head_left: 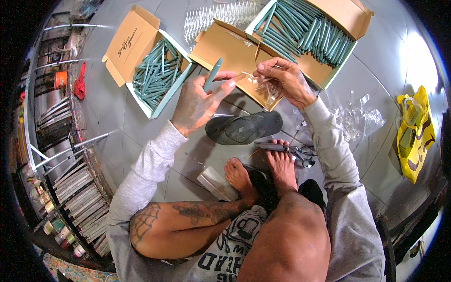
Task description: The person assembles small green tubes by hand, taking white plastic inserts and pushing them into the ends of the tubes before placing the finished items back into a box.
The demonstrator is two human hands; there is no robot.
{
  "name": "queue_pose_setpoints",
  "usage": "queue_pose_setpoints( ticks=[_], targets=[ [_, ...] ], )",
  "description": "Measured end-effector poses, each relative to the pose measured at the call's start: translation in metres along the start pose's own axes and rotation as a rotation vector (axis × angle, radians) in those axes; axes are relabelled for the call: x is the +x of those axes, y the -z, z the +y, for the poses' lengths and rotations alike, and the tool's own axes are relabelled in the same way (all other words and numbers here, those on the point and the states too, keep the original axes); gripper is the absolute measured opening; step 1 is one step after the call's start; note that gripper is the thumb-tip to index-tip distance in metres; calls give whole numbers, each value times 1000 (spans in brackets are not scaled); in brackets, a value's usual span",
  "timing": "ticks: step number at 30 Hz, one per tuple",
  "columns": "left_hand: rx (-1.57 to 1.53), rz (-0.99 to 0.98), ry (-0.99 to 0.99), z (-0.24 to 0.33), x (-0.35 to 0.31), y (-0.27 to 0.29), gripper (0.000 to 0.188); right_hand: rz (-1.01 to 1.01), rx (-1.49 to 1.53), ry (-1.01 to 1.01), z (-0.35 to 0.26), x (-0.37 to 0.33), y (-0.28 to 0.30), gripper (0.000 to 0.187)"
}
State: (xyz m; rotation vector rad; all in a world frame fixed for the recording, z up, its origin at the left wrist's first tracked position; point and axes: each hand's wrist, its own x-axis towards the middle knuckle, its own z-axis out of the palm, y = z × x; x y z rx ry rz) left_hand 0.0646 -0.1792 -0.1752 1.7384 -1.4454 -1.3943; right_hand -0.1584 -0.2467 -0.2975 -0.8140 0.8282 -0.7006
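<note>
My left hand is closed on a dark green pen-like stick, which points up between thumb and fingers. Facing it, my right hand has its thumb and fingertips pinched together. Small clear plastic pieces show just below those fingertips; whether any is held I cannot tell. Under both hands lies an open brown cardboard tray. Left of it, a box holds many loose green sticks. Another box at the far right holds more green sticks, partly in rows.
Rows of clear pointed plastic lie behind the tray. Nearer me are a black flip-flop, scissors by my foot and a pale block. Crumpled clear plastic and a yellow bag lie right; a loaded rack stands left.
</note>
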Motion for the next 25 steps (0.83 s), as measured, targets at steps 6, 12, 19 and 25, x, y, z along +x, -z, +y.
queue_pose_setpoints(
  ticks=[6,12,19,25],
  targets=[
    [-163,87,-165,22,-7,-24,27,39,483,-86,-44,-53,-66,22],
    [-339,-83,-20,41,-17,-17,34,64,561,-59,-53,-70,-75,23],
    [-285,-97,47,50,-31,-11,36,100,501,69,-55,-81,-78,21],
    [-429,-122,59,49,-33,-11,39,76,153,168,-60,-92,-78,33]
  ],
)
